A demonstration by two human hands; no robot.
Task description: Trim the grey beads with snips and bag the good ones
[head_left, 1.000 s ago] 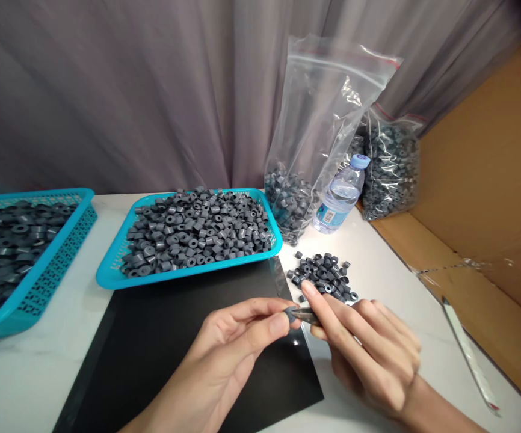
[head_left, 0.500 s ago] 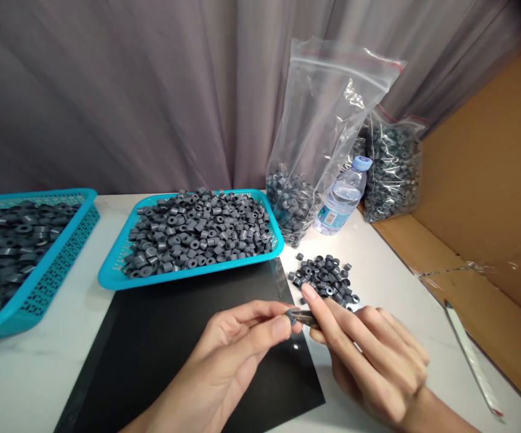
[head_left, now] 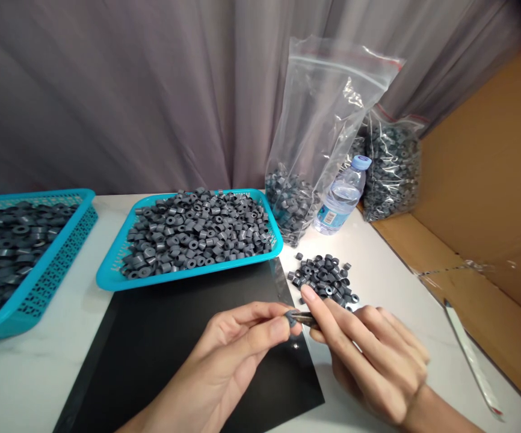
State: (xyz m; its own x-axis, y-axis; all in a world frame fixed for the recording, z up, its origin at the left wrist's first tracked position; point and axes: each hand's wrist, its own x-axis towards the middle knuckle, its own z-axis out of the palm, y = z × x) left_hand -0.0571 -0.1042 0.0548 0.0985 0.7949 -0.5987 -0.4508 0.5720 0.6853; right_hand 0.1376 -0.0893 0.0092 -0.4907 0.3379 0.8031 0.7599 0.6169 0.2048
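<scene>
While left hand (head_left: 237,349) pinches ring (head_left: 291,319), right hand (head_left: 374,356) holds tool (head_left: 305,319) — barely shifted.

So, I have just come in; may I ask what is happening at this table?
A person's left hand pinches a small gray piece between thumb and fingers. The right hand grips a narrow dark tool, its tip at the piece; whether it goes inside is unclear. Just beyond lies a loose pile of similar pieces, near a blue basket heaped with more.

Capped bottle (head_left: 342,193), grey curtain (head_left: 152,96), brown panel (head_left: 490,156), probably cardboard
</scene>
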